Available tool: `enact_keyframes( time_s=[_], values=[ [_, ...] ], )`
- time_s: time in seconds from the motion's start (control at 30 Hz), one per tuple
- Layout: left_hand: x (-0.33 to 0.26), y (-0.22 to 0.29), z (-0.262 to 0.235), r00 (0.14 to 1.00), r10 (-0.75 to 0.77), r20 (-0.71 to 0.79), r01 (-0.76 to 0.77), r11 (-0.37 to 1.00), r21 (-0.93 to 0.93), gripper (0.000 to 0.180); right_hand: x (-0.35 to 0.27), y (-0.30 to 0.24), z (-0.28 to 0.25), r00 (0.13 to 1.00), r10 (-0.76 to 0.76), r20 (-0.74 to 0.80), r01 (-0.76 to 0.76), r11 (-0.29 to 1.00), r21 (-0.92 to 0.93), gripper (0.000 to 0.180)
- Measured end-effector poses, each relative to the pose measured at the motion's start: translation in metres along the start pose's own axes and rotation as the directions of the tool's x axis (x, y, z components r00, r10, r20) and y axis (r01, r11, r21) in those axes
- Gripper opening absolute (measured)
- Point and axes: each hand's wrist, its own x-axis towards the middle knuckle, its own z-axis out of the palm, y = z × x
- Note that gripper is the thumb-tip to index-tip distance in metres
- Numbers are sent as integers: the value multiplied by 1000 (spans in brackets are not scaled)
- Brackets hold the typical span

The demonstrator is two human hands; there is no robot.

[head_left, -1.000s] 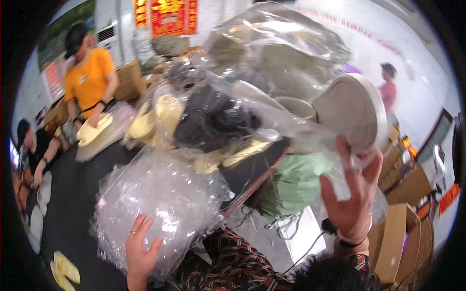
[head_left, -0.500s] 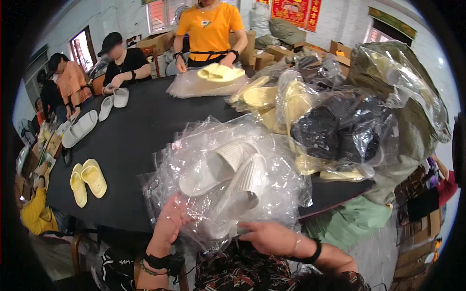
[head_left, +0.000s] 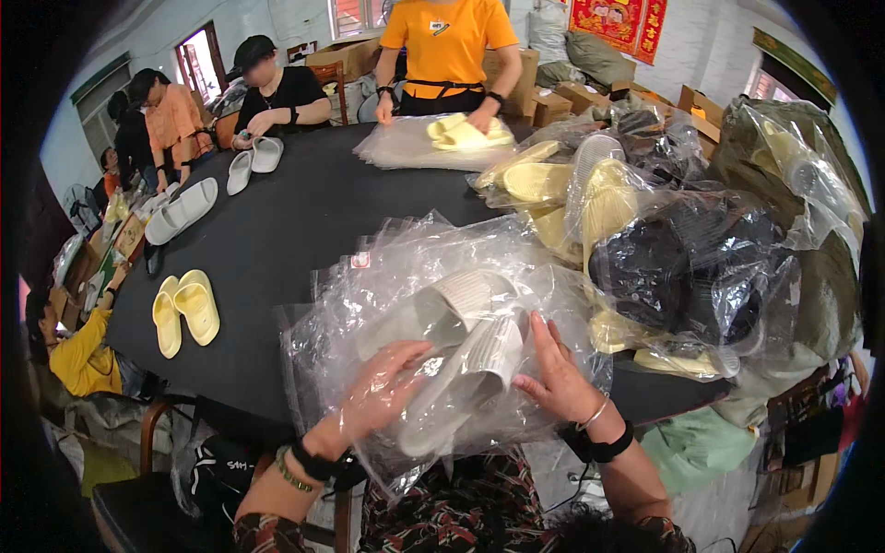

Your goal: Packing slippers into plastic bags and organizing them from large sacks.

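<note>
A pair of whitish slides with ribbed straps lies inside a clear plastic bag, on top of a stack of similar bags. My left hand is at the bag's near left side, fingers stretched beside one slide; clear film seems to cover part of it. Against the right side of the bag, next to the slide's strap, rests my right hand, flat with its fingers extended. Neither hand closes around anything.
A yellow pair of slippers sits on the black table at left, grey slippers farther back. Bagged yellow and black slippers are heaped at right beside a big olive sack. Across the table, a person in orange handles yellow slippers.
My right hand has moved from the bag's near edge up to its right side and opened flat. My left hand has moved right, over toward the slide. The whole view has shifted slightly.
</note>
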Motion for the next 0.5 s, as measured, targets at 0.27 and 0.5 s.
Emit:
enact_keyframes(
  time_s=[0.27,0.5],
  values=[
    [46,-15,23,940,163,299,-108,976,-190,85,-5,9,12,996,84,16,-84,996,15,91],
    [54,-28,32,984,113,139,-119,992,36,86,2,-3,18,985,159,62,-150,981,-125,97]
  ],
)
